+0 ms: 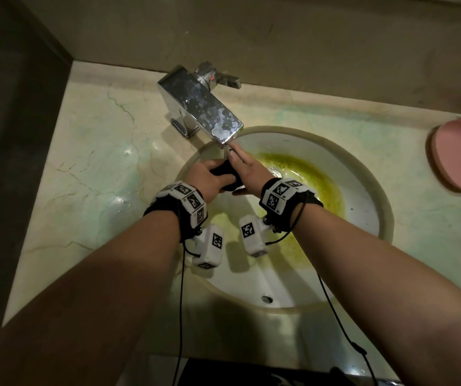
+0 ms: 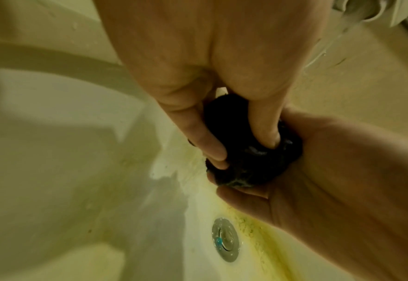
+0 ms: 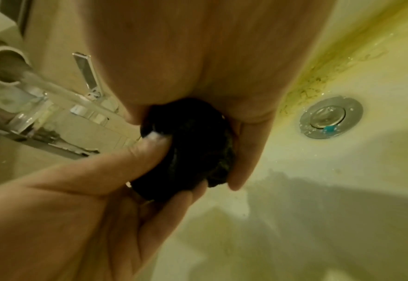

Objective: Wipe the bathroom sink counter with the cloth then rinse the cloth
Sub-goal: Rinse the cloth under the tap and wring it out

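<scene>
A dark cloth (image 1: pixel 225 174), balled up and wet, is held over the sink basin (image 1: pixel 360 210) just below the faucet spout (image 1: pixel 223 129). My left hand (image 1: pixel 222 178) grips it from the left; in the left wrist view its thumb (image 2: pixel 266 129) digs into the cloth (image 2: pixel 251 161) and its fingers (image 2: pixel 205 140) curl round the other side. My right hand (image 1: pixel 235 171) lies against the cloth from the right with straight fingers reaching up under the spout. The cloth (image 3: pixel 190 144) sits in the right palm. A thin stream of water (image 2: pixel 342 32) runs from the spout.
The marble counter (image 1: pixel 98 151) shines wet to the left of the basin. A yellow-green stain (image 1: pixel 318 176) rings the drain (image 2: pixel 224 239). A pink dish (image 1: pixel 457 160) stands on the counter at the far right. The faucet handle (image 1: pixel 223 79) is at the back wall.
</scene>
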Available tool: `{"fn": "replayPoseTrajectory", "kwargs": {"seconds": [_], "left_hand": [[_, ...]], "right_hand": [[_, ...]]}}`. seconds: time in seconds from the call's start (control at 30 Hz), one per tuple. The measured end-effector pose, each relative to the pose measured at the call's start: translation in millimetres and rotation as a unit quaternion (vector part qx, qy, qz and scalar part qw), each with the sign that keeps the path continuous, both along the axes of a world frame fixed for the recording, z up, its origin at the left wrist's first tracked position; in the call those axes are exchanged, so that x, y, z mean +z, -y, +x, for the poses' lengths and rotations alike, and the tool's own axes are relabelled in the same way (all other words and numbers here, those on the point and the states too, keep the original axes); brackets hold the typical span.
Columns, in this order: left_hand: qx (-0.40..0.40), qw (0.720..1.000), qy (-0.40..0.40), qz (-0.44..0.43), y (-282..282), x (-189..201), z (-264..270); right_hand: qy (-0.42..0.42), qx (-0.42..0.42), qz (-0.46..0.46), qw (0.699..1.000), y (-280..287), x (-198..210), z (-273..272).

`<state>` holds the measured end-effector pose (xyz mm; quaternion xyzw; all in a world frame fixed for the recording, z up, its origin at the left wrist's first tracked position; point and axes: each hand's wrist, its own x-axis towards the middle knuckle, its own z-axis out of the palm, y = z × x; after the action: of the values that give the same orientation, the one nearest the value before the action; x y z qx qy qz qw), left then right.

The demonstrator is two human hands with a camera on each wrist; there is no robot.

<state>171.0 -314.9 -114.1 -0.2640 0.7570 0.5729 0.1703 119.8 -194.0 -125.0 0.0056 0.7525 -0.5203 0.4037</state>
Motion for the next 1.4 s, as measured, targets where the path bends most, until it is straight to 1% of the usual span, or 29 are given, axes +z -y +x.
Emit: {"fn": "replayPoseTrajectory", "kwargs": {"seconds": [0.13, 0.33, 0.5, 0.57, 0.63, 0.67, 0.73, 0.8, 0.87, 0.97, 1.0, 1.07, 1.17, 1.23, 1.3, 1.4], "left_hand": [[0.01, 1.0, -0.008, -0.006, 1.1, 1.3, -2.1], [0.017, 0.999, 0.017, -0.024, 1.5, -3.1, -2.7], [0.039, 0.999, 0.02, 0.017, -3.4, -2.3, -1.3], [0.064, 0.994, 0.049, 0.068, -4.7, -2.3, -4.4], [0.091, 0.983, 0.086, 0.136, -3.9, -2.0, -7.6], [0.103, 0.976, 0.099, 0.165, -3.5, -0.9, -9.7], [0.116, 0.969, 0.105, 0.191, -5.3, 1.5, -11.9], [0.127, 0.97, 0.095, 0.186, -7.3, -0.3, -12.8], [0.136, 0.971, 0.085, 0.179, -8.5, -2.6, -12.6], [0.172, 0.96, 0.091, 0.2, -8.2, 1.6, -17.8], [0.181, 0.959, 0.093, 0.198, -7.9, 3.5, -19.6], [0.168, 0.969, 0.085, 0.16, -6.6, 2.6, -21.0], [0.117, 0.987, 0.061, 0.087, -5.8, -0.9, -17.6], [0.09, 0.994, 0.048, 0.04, -5.0, -1.5, -16.2], [0.078, 0.996, 0.047, 0.016, -5.5, -0.1, -17.2], [0.074, 0.992, 0.084, 0.065, -9.3, 2.5, -16.6]], "right_hand": [[-0.043, -0.001, -0.008, 0.999, 1.4, -2.9, -1.9], [-0.102, 0.003, 0.055, 0.993, 6.9, -11.3, -6.6], [-0.129, -0.027, 0.08, 0.988, 11.6, -11.0, -13.5], [-0.108, -0.047, 0.065, 0.991, 11.9, -8.7, -19.4], [-0.075, -0.06, 0.026, 0.995, 10.5, -7.9, -22.2], [-0.066, -0.058, 0.013, 0.996, 9.4, -9.7, -22.2], [-0.062, -0.042, 0.01, 0.997, 7.1, -11.8, -19.0], [-0.049, -0.04, 0.014, 0.998, 6.8, -11.1, -15.0], [-0.008, -0.049, 0.003, 0.999, 7.7, -8.2, -12.1], [0.049, -0.019, 0.007, 0.999, 6.3, -0.5, -10.7], [0.071, -0.021, 0.011, 0.997, 5.4, 0.8, -11.1], [0.106, -0.034, 0.013, 0.994, 4.3, 4.3, -11.1], [0.119, -0.044, 0.011, 0.992, 8.7, 4.8, -11.5], [0.104, -0.054, 0.017, 0.993, 13.7, 3.1, -12.2], [0.054, -0.058, 0.026, 0.997, 16.3, 1.2, -12.0], [-0.042, -0.049, 0.027, 0.998, 16.7, -4.5, -13.3]]}}
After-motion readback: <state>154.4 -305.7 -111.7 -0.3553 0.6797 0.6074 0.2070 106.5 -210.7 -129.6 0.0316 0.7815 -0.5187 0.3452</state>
